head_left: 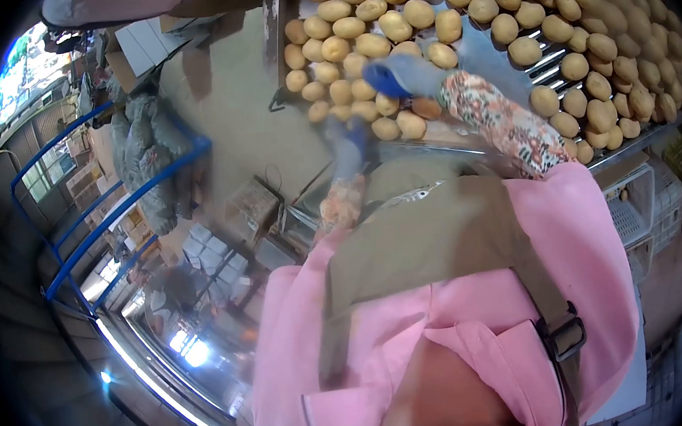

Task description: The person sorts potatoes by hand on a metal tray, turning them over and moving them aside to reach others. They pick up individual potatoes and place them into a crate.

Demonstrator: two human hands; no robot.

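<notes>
Many yellow-brown potatoes (395, 26) lie side by side on a sorting table with metal rollers (535, 36). My right hand (404, 75), in a grey and blue glove with a floral sleeve cover (501, 118), is over the potatoes near the middle of the table. Its fingers are smeared, and whether it holds a potato cannot be made out. Beside the table's near left corner is my left hand (347, 145), gloved alike and close to the nearest potatoes (318, 111). Motion blurs its fingers too.
Potatoes are heaped more thickly at the right (644, 65). Below the table's right end stand white plastic crates (631, 208). Blue railings (125, 201) run along the left, past a grey wrapped bundle (146, 161). White boxes (213, 252) are on the floor beyond.
</notes>
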